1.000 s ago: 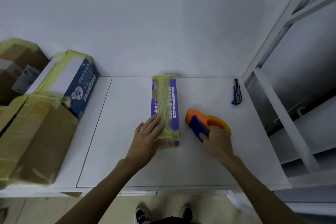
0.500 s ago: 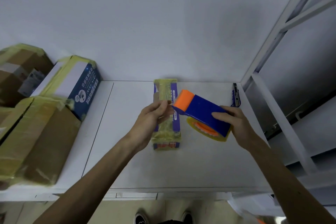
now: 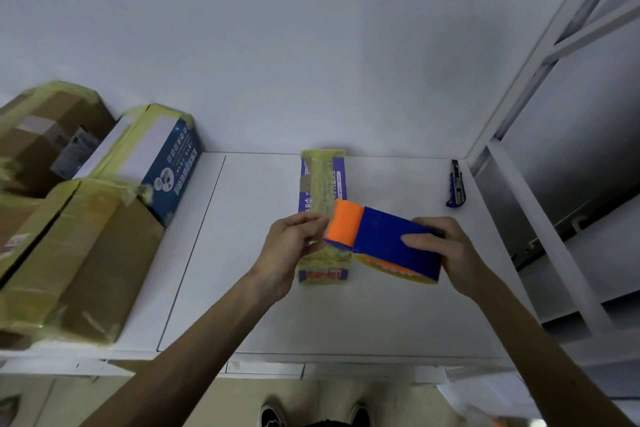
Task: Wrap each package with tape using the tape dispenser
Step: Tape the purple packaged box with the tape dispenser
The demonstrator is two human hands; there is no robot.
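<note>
Both forearms reach in over the near edge of the tabletop (image 3: 346,319) and converge. The right hand (image 3: 450,253) grips the dispenser (image 3: 384,236), fingers (image 3: 419,240) laid across its top. The left hand (image 3: 292,248) curls its fingers at the dispenser's orange end; whether they pinch anything is unclear.

On my feed the white counter (image 3: 381,315) carries a narrow purple package (image 3: 320,180) wrapped in yellowish tape lying lengthwise at its middle, a blue utility knife (image 3: 456,185) near the far right corner, and taped cardboard boxes (image 3: 86,253) crowding its left end.

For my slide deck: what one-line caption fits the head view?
Right hand holds the tape dispenser over a taped package; left hand at its orange end.
</note>
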